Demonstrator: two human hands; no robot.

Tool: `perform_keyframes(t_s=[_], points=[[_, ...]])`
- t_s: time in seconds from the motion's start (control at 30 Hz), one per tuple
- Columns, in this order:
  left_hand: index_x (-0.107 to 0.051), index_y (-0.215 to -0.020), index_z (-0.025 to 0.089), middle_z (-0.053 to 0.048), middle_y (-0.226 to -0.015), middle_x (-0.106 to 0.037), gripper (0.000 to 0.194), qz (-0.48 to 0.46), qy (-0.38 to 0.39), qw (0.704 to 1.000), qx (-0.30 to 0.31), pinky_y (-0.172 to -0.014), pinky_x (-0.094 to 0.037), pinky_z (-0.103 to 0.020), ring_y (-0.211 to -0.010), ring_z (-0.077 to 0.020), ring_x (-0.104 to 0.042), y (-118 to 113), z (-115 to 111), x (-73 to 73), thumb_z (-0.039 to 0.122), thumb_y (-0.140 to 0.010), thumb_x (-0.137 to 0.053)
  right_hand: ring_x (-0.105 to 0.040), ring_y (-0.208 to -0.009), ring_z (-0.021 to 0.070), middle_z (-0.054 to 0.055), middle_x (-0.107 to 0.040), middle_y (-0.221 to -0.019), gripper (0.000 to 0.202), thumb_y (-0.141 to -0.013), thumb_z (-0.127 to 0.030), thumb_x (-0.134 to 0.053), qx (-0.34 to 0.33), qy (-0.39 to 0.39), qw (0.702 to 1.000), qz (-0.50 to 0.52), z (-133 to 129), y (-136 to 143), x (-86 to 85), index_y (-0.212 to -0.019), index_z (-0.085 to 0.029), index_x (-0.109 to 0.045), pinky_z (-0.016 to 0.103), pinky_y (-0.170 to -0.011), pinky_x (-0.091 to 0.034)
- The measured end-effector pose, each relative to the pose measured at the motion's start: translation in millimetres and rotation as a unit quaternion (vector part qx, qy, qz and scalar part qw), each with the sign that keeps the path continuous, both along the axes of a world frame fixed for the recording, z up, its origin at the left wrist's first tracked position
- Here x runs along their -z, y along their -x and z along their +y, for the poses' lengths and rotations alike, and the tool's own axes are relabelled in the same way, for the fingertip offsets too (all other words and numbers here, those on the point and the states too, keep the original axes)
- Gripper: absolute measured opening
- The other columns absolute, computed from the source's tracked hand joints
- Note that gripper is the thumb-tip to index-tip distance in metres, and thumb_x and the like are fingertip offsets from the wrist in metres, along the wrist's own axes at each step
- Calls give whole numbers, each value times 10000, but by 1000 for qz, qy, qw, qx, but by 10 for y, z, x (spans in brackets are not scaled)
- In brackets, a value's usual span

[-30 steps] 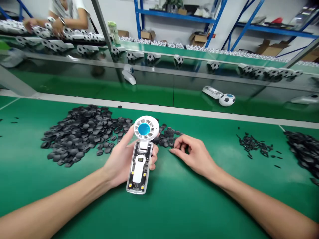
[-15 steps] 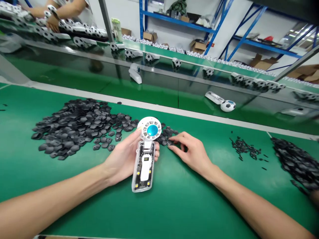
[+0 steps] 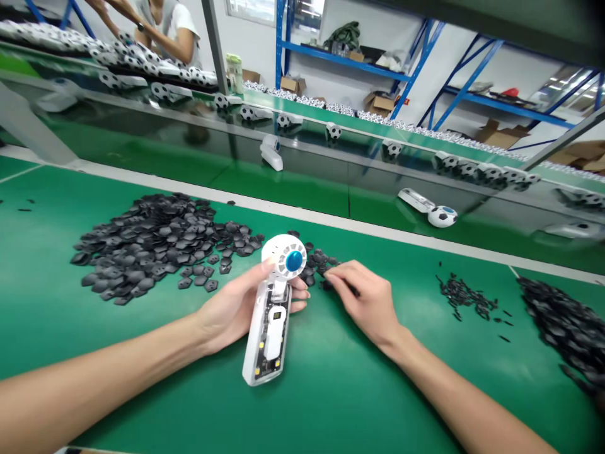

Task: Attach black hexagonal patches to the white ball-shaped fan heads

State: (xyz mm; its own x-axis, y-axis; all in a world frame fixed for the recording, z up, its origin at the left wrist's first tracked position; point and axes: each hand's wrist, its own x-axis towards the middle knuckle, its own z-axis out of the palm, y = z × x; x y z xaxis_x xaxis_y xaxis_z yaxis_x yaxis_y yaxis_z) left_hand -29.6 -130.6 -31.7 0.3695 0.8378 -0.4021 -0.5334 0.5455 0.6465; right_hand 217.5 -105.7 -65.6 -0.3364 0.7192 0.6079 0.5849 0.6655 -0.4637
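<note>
- Green worktop (image 3: 331, 397), smooth and slightly shiny, spreads under both forearms.
- Left hand (image 3: 222, 315) grasps a small handheld fan (image 3: 273, 334) around its neck and upper handle, thumb on the side of the round white head (image 3: 276, 249), fingers behind.
- Fan is at the middle of the view, seemingly above the worktop, head pointing away and handle end towards the wearer. Blue centre, see-through handle front and circuit board are visible.
- It looks light, stiff and rather slick, probably plastic. The narrow neck seems the weak spot, so the sides of the handle look the safest hold, with little pressure on the vents.
- Right hand (image 3: 366, 299) has thumb and forefinger drawn together at the edge of some loose black pieces (image 3: 319, 258); I cannot tell whether one is pinched.
- Left of the fan sits a big heap of black pieces (image 3: 151, 239); far right, thin black slivers (image 3: 467, 296) and a dark pile (image 3: 562, 321).
- Past the white rail (image 3: 321, 217), a football-patterned fan (image 3: 442, 216) lies on a green surface (image 3: 312, 189).
- Further back are a person (image 3: 165, 34) and blue shelves (image 3: 350, 60).
</note>
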Motion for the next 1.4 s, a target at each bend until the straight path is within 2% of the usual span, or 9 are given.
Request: perform_keyframes(t_s=[0.07, 0.23, 0.43, 0.6, 0.73, 0.9, 1.1, 1.23, 1.4], points=[[-765, -1008, 92, -146, -958, -818, 586, 20, -36, 999, 7, -934, -709, -378, -926, -267, -799, -4, -22, 1, 529, -711, -1018, -722, -635, 137, 21, -801, -811, 177, -1034, -233, -716, 12, 85, 988, 125, -19, 7, -33, -883, -207, -805, 240, -604, -548], [-576, -1394, 199, -85, -840, -792, 804, 46, -94, 993, 54, -799, -712, -357, -873, -262, -814, -6, -70, -20, 568, -795, -965, -547, -406, 114, -10, -676, -548, 236, -922, -392, -829, 12, 254, 921, 295, -119, 95, -119, -786, -200, -804, 231, -400, -437], [-570, -1262, 209, -128, -1152, -792, 661, 44, -88, 993, 61, -856, -699, -397, -956, -284, -826, -83, -135, -25, 355, -775, -992, -571, -409, 122, 30, -707, -566, 369, -843, -528, -895, 9, 316, 879, 356, -154, 151, -152, -746, -188, -791, 220, -364, -454], [-505, -1235, 237, -33, -987, -766, 658, 128, -123, 983, 33, -963, -655, -453, -874, -242, -801, -235, -157, 11, 327, -780, -972, -602, -424, 112, 40, -742, -611, 422, -740, -528, -978, -18, 377, 825, 419, -138, 105, -162, -726, -177, -745, 187, -365, -457], [-596, -1325, 231, -17, -887, -731, 561, 286, -213, 934, 28, -734, -576, -301, -743, -196, -702, -310, -136, -15, 474, -893, -859, -604, -436, 102, 21, -738, -623, 443, -750, -533, -981, -52, 404, 802, 436, -217, 109, -184, -741, -181, -712, 175, -375, -463], [-675, -991, 202, -38, -892, -727, 254, 386, -259, 885, -33, -740, -516, -300, -805, -210, -659, -334, -96, -32, 420, -914, -779, -596, -455, 91, -21, -688, -614, 388, -914, -504, -867, -96, 381, 826, 404, -352, 164, -203, -773, -199, -672, 184, -413, -459], [-694, -902, 208, -51, -899, -751, 107, 389, -287, 875, -23, -776, -509, -329, -819, -227, -670, -393, -118, -61, 311, -925, -711, -660, -583, 116, -14, -732, -720, 217, -1023, -331, -762, -137, 265, 913, 278, -445, 176, -167, -843, -223, -707, 224, -555, -532], [-773, -833, 200, -67, -881, -749, 179, 400, -283, 871, -33, -776, -478, -343, -840, -243, -650, -396, -122, -88, 311, -931, -673, -682, -635, 127, -23, -754, -762, 155, -1026, -194, -721, -123, 215, 947, 204, -478, 150, -141, -880, -241, -698, 234, -600, -543], [-746, -819, 205, -64, -854, -721, 199, 382, -270, 883, -43, -770, -478, -339, -897, -262, -648, -392, -154, -58, 359, -938, -707, -704, -625, 132, -17, -751, -752, 151, -1051, -201, -698, -137, 147, 969, 144, -500, 173, -109, -909, -231, -659, 235, -595, -544]])
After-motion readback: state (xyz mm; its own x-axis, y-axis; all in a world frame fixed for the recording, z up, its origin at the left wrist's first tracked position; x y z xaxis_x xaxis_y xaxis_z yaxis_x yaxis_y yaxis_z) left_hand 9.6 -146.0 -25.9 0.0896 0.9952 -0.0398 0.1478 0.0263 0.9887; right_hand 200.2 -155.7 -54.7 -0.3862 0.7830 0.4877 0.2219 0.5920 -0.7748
